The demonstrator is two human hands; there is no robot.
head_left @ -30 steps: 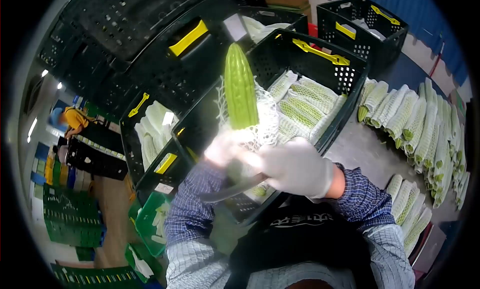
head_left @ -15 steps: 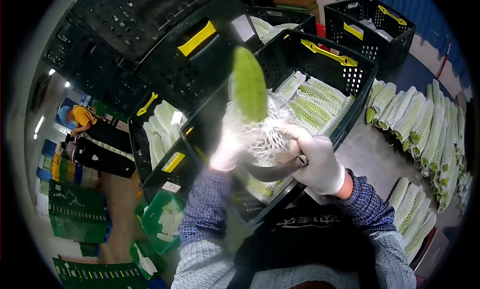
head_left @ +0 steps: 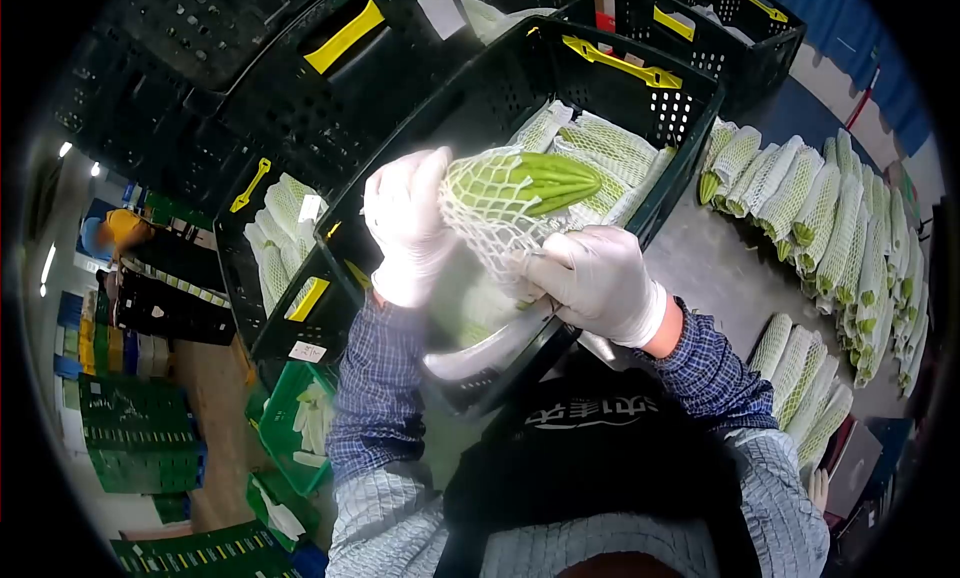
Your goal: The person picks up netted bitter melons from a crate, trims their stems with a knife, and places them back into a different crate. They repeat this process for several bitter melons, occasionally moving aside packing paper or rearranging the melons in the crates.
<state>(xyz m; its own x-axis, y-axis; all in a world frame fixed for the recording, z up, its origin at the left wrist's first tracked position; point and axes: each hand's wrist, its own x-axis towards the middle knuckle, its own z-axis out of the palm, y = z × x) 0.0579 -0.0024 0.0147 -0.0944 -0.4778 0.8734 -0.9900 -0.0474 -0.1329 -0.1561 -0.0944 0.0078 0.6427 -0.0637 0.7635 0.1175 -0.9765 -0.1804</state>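
Head camera: I watched both gloved hands meet over a black crate (head_left: 620,63) with yellow handles. The left hand (head_left: 405,228) was curled around the thick end of a bitter gourd (head_left: 545,178). The gourd lay nearly level above the crate, its bare green tip pointing right. The right hand (head_left: 595,283) was closed, its fingers pinching the loose lower edge of the white foam net (head_left: 485,218) that sheathed most of the gourd. A grey, blade-like strip (head_left: 485,348) showed beneath that hand; I could not tell whether the hand held it. Netted gourds (head_left: 610,148) lay packed inside the crate. More of them stood in rows (head_left: 830,228) on the grey desk (head_left: 730,288) to the right. White characters (head_left: 590,415) crossed the person's dark apron, upside down to the lens and too blurred to read. A white tag (head_left: 440,13) on the next crate and a small label (head_left: 308,351) lower left were equally illegible.
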